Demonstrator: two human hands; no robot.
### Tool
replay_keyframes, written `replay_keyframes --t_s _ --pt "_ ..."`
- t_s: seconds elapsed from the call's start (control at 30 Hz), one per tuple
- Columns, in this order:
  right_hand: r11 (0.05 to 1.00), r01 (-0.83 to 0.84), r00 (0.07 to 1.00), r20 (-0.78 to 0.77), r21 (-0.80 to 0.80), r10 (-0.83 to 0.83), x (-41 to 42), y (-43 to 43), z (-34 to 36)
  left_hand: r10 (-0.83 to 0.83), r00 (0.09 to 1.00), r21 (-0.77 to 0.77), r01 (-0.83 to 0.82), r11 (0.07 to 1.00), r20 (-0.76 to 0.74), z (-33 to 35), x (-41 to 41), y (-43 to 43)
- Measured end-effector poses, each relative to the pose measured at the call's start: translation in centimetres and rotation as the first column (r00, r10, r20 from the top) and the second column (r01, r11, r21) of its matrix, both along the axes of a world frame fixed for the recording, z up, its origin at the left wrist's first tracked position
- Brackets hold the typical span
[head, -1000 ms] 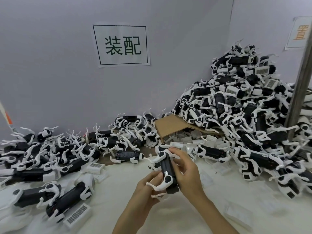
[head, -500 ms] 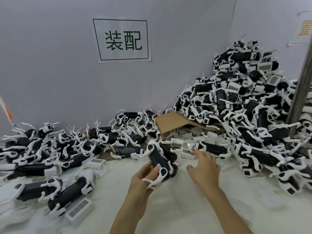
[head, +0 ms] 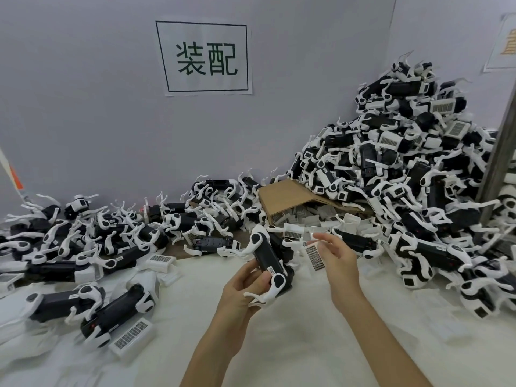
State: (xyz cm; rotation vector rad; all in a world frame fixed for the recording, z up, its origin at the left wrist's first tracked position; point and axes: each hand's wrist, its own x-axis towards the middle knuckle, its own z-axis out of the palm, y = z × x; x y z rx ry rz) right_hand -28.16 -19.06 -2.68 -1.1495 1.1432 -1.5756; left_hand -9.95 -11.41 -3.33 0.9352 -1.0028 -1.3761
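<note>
At the far left edge, a red-and-white strip [head: 13, 177] is cut off by the border, and what it belongs to cannot be told. Beside it, across the left and middle of the frame, a low heap of toy dogs [head: 83, 241] with black bodies and white legs lies tangled, many half buried under others. At the lower left, a white barcode block [head: 131, 335] lies on the white table [head: 279, 353]; its bars are too fine to read.

Upper centre, a wall sign [head: 205, 58] reads 装配 in dark green inside a black frame. Below it, at lower centre, the left hand [head: 245, 286] has its fingers curled round the rear end of the held toy dog [head: 268, 256], which tilts up off the table. A small label on its body is illegible.

Just right of it, the right hand [head: 339, 261] pinches a small barcode piece [head: 314, 256] between thumb and fingertips, though blur hides the exact grip. Behind, a cardboard flap [head: 284, 196] covers part of a box of white pieces. The tall pile [head: 405, 169] at right buries its own lower layers. A grey post [head: 499, 169] and a sheet with orange characters [head: 505, 43] are cut off at the right edge and cannot be read.
</note>
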Motion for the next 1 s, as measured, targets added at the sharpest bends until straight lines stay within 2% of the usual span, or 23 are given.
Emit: replay_keyframes --t_s 0.03,0.07,0.1,0.2,0.3,0.43,0.53,0.6,0.63,0.87,1.0 --pt "0.990 -0.137 0.971 0.201 0.035 0.127 0.1 0.0 0.3 -0.010 1.000 0.003 0.010 1.000 0.004 0.0 0.0 0.0" --pt "0.962 -0.268 0.901 0.368 0.048 0.232 0.2 0.1 0.5 -0.022 1.000 0.007 0.022 1.000 0.010 0.0 0.0 0.1" --pt "0.928 -0.371 0.828 0.470 0.047 0.307 0.3 0.1 0.6 -0.036 0.999 0.010 0.035 0.999 0.018 -0.1 0.0 0.0" --pt "0.828 -0.560 0.705 0.544 0.033 0.455 0.8 0.3 0.5 -0.105 0.994 0.014 0.104 0.994 0.038 -0.3 0.1 0.0" --pt "0.805 -0.590 0.714 0.501 0.056 0.488 1.4 0.5 0.1 -0.130 0.991 0.009 0.129 0.992 0.043 -0.5 0.0 -0.2" --pt "0.833 -0.549 0.775 0.410 0.060 0.481 1.7 0.4 0.0 -0.109 0.993 0.018 0.109 0.994 0.044 -0.7 0.1 -0.3" --pt "0.887 -0.448 0.891 0.140 0.112 0.432 2.0 0.8 -0.2 -0.113 0.992 0.025 0.112 0.993 0.048 -0.7 0.1 -0.4" --pt "0.904 -0.412 0.908 -0.034 0.113 0.418 2.4 1.2 -0.2 -0.119 0.991 0.027 0.117 0.993 0.055 -0.7 0.1 -0.4" --pt "0.909 -0.403 0.909 -0.068 0.106 0.411 2.6 1.4 -0.1 -0.120 0.991 0.028 0.119 0.993 0.054 -0.8 0.1 -0.5" --pt "0.880 -0.468 0.882 -0.025 0.077 0.471 3.2 2.1 0.2 -0.088 0.994 0.015 0.087 0.996 0.059 -0.9 0.1 -0.7" --pt "0.877 -0.463 0.886 0.024 0.129 0.464 3.6 2.0 -0.1 -0.041 0.992 0.009 0.041 0.999 0.117 -1.0 0.1 -0.7"
